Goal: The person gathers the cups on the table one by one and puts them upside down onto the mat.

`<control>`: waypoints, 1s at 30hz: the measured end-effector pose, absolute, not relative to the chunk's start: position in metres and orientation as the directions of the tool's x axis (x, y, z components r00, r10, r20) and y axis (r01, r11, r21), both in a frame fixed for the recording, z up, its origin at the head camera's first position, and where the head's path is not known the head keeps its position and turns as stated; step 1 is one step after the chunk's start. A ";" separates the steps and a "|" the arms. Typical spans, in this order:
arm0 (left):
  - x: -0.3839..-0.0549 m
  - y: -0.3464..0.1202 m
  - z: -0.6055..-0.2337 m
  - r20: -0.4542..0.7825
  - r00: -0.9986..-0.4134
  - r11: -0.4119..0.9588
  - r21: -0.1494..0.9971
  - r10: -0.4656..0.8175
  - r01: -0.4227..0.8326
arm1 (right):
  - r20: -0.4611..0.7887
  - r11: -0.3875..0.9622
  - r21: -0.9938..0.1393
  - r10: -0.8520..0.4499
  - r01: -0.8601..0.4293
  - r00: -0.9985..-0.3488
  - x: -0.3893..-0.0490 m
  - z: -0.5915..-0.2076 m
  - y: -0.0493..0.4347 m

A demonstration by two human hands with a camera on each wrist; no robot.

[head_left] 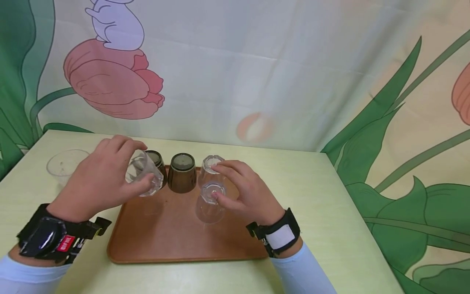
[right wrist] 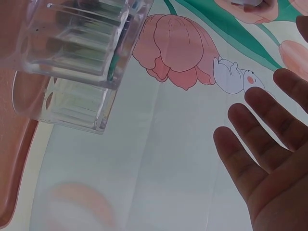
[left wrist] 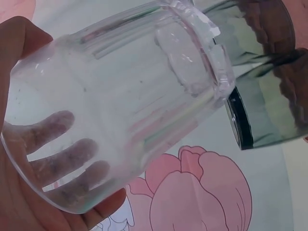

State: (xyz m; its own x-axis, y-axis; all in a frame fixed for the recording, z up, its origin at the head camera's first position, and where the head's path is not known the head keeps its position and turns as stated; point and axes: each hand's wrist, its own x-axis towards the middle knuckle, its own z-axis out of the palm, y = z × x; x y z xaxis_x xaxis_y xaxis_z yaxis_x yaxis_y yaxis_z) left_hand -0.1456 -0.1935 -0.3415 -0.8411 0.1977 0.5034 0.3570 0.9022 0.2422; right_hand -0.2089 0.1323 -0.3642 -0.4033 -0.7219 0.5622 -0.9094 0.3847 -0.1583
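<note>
My left hand [head_left: 100,179] grips a clear glass [left wrist: 120,96] by its sides, its thumb and fingers spread around the wall. The glass is tilted, its thick faceted base toward the dark glasses. My right hand [head_left: 253,194] has its fingers extended beside two clear glasses, and the right wrist view shows the fingers apart from the glass. The nearer clear glass [head_left: 210,213] and the farther clear glass [head_left: 204,178] stand upside down on the brown tray [head_left: 158,241]. Upside down to their left are a dark glass [head_left: 182,179] and another dark glass [head_left: 156,157], partly hidden behind the held glass.
Another clear glass [head_left: 66,163] stands rim up on the pale table [head_left: 319,212], left of the tray and partly behind my left hand. A printed cloth [head_left: 220,73] with flowers hangs behind the table's back edge.
</note>
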 end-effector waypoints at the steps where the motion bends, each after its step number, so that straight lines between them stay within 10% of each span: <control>1: -0.145 -0.192 -0.341 0.509 -0.837 0.899 0.242 0.202 0.364 | 0.561 0.384 -0.159 -0.723 -0.909 -0.404 -0.209 -0.364 0.132; 30: -0.132 -0.147 -0.331 0.637 -0.718 0.805 0.252 0.280 0.538 | 0.616 0.308 -0.105 -0.727 -0.946 -0.305 -0.207 -0.367 0.126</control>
